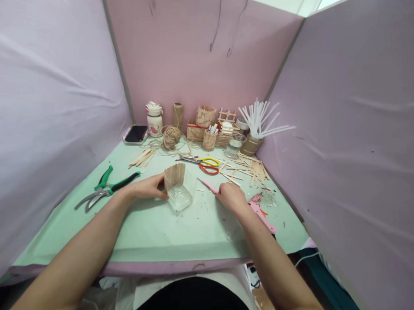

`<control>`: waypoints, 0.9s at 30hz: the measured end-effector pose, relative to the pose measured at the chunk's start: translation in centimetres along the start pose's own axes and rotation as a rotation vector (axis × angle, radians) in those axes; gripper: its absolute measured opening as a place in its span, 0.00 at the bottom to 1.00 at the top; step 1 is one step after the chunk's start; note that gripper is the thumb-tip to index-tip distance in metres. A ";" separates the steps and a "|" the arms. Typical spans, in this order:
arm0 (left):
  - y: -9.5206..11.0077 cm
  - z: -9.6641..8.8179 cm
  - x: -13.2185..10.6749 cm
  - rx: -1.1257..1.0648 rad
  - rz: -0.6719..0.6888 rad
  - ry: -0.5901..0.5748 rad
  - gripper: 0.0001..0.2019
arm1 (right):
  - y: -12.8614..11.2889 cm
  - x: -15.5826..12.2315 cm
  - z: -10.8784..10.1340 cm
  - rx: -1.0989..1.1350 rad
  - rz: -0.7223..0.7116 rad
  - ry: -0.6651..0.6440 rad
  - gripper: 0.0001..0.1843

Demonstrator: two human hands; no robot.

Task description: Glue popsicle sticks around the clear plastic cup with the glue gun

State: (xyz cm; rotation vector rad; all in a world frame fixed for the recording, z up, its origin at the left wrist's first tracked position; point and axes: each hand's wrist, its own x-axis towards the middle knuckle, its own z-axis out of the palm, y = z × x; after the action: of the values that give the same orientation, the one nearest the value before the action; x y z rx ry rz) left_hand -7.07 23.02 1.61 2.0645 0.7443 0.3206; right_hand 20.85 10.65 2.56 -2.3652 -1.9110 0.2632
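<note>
1. My left hand (154,185) grips the near-square, clear plastic container (179,197) by its nine o'clock side, fingers and thumb bracketing the wall. A row of flat, pale-brown wooden strips (174,175) lines part of that wall, reaching toward twelve o'clock.
2. The container sits near the middle of the pale-green covered desk (196,237), between my hands. Whether its base lies flat or tips slightly, I cannot tell.
3. At three o'clock from the container, my right hand (231,197) is closed around a slim, pink, knife-like tool (208,186). That hand is apart from the container; my left is the nearer, in contact with it.
4. The tool's long axis runs out of my right fist toward ten o'clock, placing its narrow tip just beside the container's right-hand side. Contact there is too fine to make out.
5. Metal scissors with yellow and red handles (195,161) lie near one o'clock from the container. Green-handled metal pruning shears (104,190) rest at nine, beyond my left hand; a pink plastic glue-gun-shaped tool (261,214) lies past my right, toward four.
</note>
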 end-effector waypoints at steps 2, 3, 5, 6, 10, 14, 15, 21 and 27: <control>0.1 0.0 0.0 0.005 -0.009 -0.032 0.31 | -0.4 0.8 -0.1 -0.057 0.012 -0.033 0.11; 0.2 0.0 0.1 0.007 -0.015 -0.048 0.32 | -0.5 1.3 -0.2 -0.080 0.015 -0.041 0.13; 0.4 0.1 0.1 0.009 -0.027 -0.045 0.32 | -0.7 2.5 -0.5 -0.113 0.016 -0.048 0.17; 0.4 0.1 0.1 0.010 -0.030 -0.044 0.32 | -0.9 3.3 -0.6 -0.122 0.014 -0.049 0.17; 0.4 0.3 0.1 0.004 -0.014 -0.033 0.30 | -2.0 6.4 -0.2 -0.122 -0.006 -0.047 0.18; 0.3 0.3 0.1 0.032 -0.006 -0.030 0.30 | -2.9 8.4 0.4 -0.088 -0.042 -0.010 0.18; 0.3 0.3 0.1 0.037 -0.005 -0.029 0.30 | -2.8 8.8 0.3 -0.078 -0.052 0.011 0.18; 0.7 0.4 0.1 0.061 0.000 -0.018 0.31 | 2.0 10.4 -3.9 -0.072 -0.029 0.156 0.18; 1.0 0.7 0.3 0.046 -0.010 -0.013 0.32 | 11.4 10.9 -8.8 -0.134 0.146 0.174 0.17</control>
State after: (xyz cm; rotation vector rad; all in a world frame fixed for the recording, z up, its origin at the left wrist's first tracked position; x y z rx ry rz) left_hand -6.10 22.34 2.07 2.1037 0.7603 0.2873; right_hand 35.67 19.20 8.32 -2.5222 -1.7324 -0.0615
